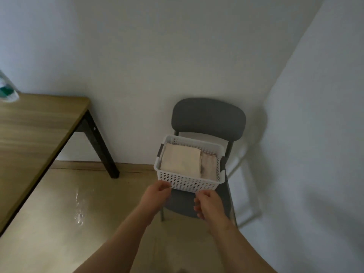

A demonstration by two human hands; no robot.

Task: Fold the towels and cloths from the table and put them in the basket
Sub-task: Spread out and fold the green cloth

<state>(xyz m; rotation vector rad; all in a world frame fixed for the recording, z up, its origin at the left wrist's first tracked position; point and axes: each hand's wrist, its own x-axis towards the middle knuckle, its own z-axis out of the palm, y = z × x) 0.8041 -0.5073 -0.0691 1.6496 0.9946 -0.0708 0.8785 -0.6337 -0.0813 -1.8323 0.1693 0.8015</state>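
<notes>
A white perforated basket [189, 183] stands on the seat of a grey chair [208, 117]. Inside it lies a folded cream towel [181, 160], with a folded pinkish cloth [209, 164] beside it on the right. My left hand [156, 193] hovers at the basket's lower front left corner, fingers loosely curled and holding nothing. My right hand [209, 203] hangs just below the basket's front wall, fingers also loosely curled and empty. Whether either hand touches the basket cannot be told.
A wooden table [33, 131] with black legs fills the left side; a white and green object [7, 91] sits at its far left edge. White walls meet in a corner behind the chair. A glossy floor lies between the table and the chair.
</notes>
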